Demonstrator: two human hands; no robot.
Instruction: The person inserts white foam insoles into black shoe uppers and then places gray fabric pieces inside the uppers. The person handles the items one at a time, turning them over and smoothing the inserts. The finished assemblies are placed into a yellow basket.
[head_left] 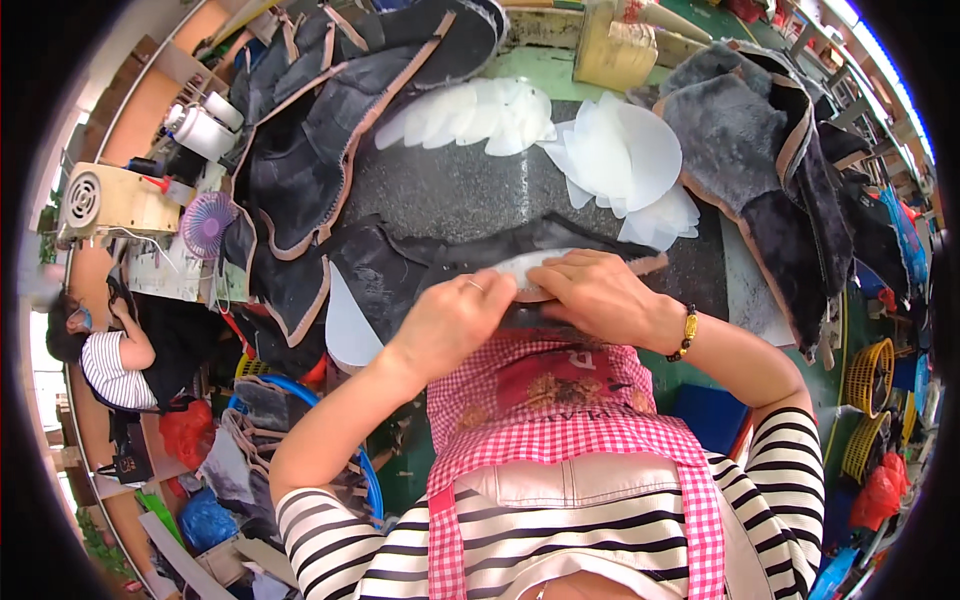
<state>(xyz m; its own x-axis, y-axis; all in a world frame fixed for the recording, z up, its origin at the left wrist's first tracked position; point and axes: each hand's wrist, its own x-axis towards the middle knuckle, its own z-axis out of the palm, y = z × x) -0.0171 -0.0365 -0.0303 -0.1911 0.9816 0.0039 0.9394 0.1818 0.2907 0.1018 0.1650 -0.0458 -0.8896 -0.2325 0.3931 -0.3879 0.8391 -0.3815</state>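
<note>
A dark, soft shoe-upper piece [565,236] with a pinkish-beige edge lies at the near side of the table. Against that edge sits a curved, translucent white stiffener sheet [520,266]. My left hand [452,322] pinches the edge from the left, fingers bent. My right hand [612,298] closes on it from the right, and its fingertips are partly hidden under the fold. Both hands are close together, thumbs inward. A loose white teardrop-shaped sheet [350,318] lies left of my left hand.
Fanned white sheets [470,118] and a second stack [625,150] lie on the dark work surface [440,190]. Dark uppers are heaped at far left [300,170] and right [735,140]. A purple fan [208,224] stands left. Another person [120,355] sits beyond.
</note>
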